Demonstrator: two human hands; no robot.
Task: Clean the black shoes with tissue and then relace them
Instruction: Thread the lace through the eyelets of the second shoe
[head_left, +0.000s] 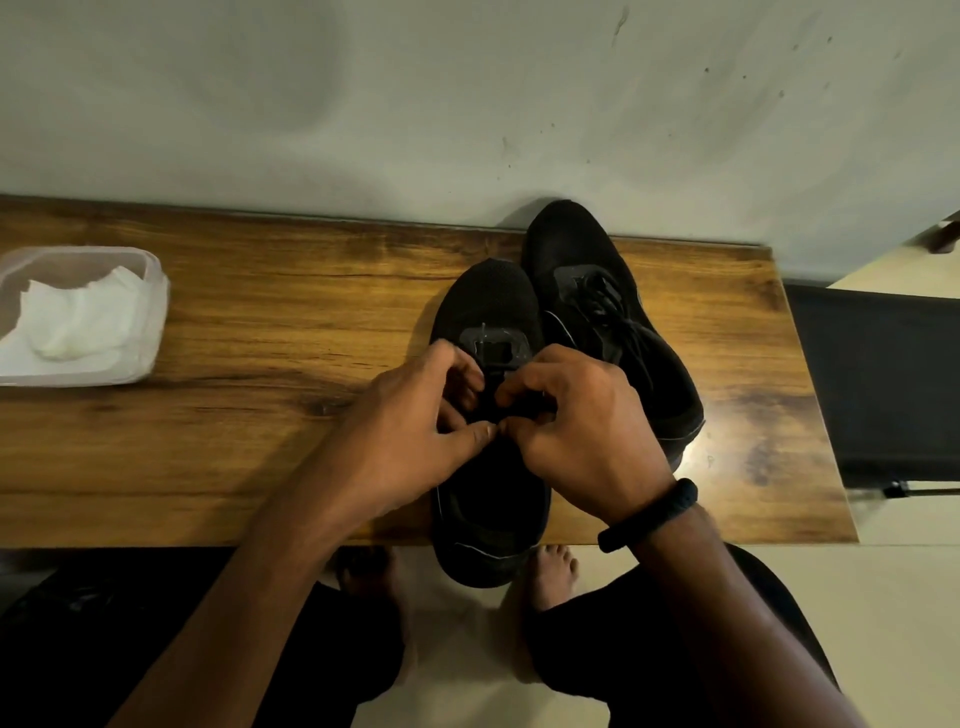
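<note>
The black shoes (527, 312) are set side by side on the wooden table (260, 364), right of centre in the frame. The near shoe (488, 296) overhangs the table's lower edge at the heel. The far shoe (576, 244), already laced, lies just beside it to the upper right. The near shoe's lace (492, 371) is pinched by the curled fingers of the left hand (410, 431) and the right hand (576, 431), with the thumb tips touching. A black wristband (649, 514) is worn on the right wrist. White tissue (78, 317) is held in a clear container (151, 291) at the left edge.
</note>
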